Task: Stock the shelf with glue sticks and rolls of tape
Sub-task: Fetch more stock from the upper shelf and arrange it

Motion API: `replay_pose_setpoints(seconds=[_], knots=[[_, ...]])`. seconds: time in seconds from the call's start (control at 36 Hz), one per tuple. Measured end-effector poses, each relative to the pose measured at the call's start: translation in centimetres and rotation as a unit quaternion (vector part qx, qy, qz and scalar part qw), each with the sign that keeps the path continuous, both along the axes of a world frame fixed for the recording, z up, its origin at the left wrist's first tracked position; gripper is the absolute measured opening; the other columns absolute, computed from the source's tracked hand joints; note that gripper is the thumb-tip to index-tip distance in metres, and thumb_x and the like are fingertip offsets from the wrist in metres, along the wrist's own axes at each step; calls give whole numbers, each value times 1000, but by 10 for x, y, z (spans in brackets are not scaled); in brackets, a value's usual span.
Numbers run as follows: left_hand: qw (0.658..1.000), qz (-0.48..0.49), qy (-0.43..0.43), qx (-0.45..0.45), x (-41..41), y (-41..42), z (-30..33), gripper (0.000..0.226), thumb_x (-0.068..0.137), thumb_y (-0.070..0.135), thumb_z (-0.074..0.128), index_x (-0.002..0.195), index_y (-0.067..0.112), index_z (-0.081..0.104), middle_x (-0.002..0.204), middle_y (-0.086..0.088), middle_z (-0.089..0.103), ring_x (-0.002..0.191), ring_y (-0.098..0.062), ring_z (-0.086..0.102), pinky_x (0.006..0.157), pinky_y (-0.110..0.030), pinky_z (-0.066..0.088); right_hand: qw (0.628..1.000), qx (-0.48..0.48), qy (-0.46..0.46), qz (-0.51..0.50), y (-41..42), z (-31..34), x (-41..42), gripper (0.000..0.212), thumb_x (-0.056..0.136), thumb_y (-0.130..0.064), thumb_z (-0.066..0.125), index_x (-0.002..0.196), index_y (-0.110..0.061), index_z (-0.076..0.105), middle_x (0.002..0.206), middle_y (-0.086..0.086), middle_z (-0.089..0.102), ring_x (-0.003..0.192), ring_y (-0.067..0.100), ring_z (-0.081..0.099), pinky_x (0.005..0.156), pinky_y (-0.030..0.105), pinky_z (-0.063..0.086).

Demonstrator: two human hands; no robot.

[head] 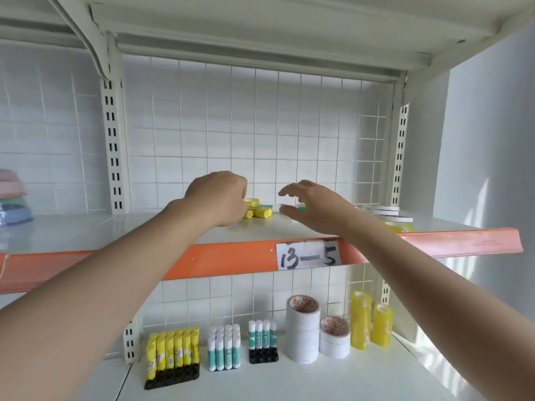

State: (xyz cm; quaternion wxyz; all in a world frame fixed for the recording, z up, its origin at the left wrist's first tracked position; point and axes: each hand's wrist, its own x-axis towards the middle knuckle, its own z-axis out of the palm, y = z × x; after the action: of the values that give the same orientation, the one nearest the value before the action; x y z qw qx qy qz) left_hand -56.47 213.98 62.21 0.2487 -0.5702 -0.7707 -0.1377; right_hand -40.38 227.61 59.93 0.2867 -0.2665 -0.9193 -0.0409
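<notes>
The yellow glue sticks (259,212) lie flat on the upper shelf (144,230), long axes sideways, touching the left hand (220,195), whose curled fingers are hidden; grip undeterminable. The right hand (312,206) hovers just beside, fingers (289,190) spread wide, holding nothing.

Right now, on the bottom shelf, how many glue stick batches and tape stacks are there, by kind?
Glue stick batches: 3
White tape stacks: 2
Yellow tape stacks: 2
Total: 7

"13—5" on shelf-edge label (308,255)
</notes>
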Motion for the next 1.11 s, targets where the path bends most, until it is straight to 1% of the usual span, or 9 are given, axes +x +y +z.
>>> replay_pose_setpoints(seconds=[0.22, 0.31, 0.42, 0.47, 0.58, 0.75, 0.86, 0.94, 1.11], knots=[[998, 14, 12, -55, -15, 46, 1, 26, 88, 12, 49, 109, 22, 61, 111, 1, 60, 102, -21, 55, 74, -31, 44, 969, -37, -243, 16, 38, 17, -42, 54, 97, -43, 48, 147, -31, 32, 147, -1, 37, 126, 20, 45, 104, 36, 37], [997, 24, 33, -69, -16, 60, 4, 27, 88, 10, 49, 110, 18, 63, 114, -3, 60, 105, -24, 56, 78, -33, 46, 960, -26, -279, 6, 42, 25, -50, 60, 97, -45, 47, 151, -28, 26, 153, -2, 32, 134, 22, 39, 108, 38, 35], [994, 10, 4, -105, -15, 76, 5, 38, 89, 5, 45, 119, 21, 62, 120, -2, 58, 107, -25, 55, 81, -33, 47, 952, -21, -305, 3, 50, 24, -60, 49, 98, -38, 44, 145, -27, 35, 147, 3, 41, 128, 27, 45, 105, 45, 39], [992, 3, -3, -129, -14, 82, 2, 42, 89, 3, 44, 122, 22, 61, 123, -2, 57, 107, -25, 55, 75, -31, 45, 948, -30, -316, -2, 53, 20, -62, 52, 100, -34, 38, 150, -32, 25, 149, 2, 38, 132, 27, 41, 107, 45, 37], [983, 20, 36, -177, -18, 90, -5, 43, 88, 2, 44, 123, 21, 60, 110, -8, 59, 88, -25, 53, 56, -28, 35, 953, -29, -301, 14, 51, 20, -58, 50, 102, -22, 33, 150, -36, 27, 149, 1, 38, 133, 26, 40, 108, 42, 37], [983, 19, 39, -180, -26, 93, -7, 47, 90, 4, 44, 130, 25, 54, 116, -6, 55, 97, -25, 52, 71, -31, 41, 974, 20, -226, 4, 41, 30, -51, 33, 99, -21, 39, 113, -1, 62, 118, 14, 61, 107, 32, 57, 87, 36, 47], [990, -50, -29, -131, -31, 95, -7, 36, 86, 7, 54, 117, 24, 62, 112, 0, 60, 101, -20, 53, 84, -33, 48, 985, 18, -171, -1, 48, 30, -49, 26, 96, -34, 49, 105, -13, 59, 112, 3, 59, 94, 20, 51, 74, 31, 41], [986, -98, -91, -103, -32, 95, -7, 31, 83, 5, 58, 106, 25, 64, 103, 4, 61, 97, -17, 55, 80, -28, 47, 987, -43, -151, 17, 56, 27, -48, 25, 90, -44, 59, 101, -21, 58, 107, -2, 60, 91, 18, 56, 73, 31, 45], [985, -62, -27, -159, -36, 95, -11, 45, 86, 4, 53, 126, 25, 57, 117, -2, 52, 109, -23, 50, 91, -39, 47, 983, -54, -177, 12, 61, 23, -43, 25, 85, -39, 66, 103, -26, 55, 95, -11, 51, 91, 15, 50, 62, 23, 36]])
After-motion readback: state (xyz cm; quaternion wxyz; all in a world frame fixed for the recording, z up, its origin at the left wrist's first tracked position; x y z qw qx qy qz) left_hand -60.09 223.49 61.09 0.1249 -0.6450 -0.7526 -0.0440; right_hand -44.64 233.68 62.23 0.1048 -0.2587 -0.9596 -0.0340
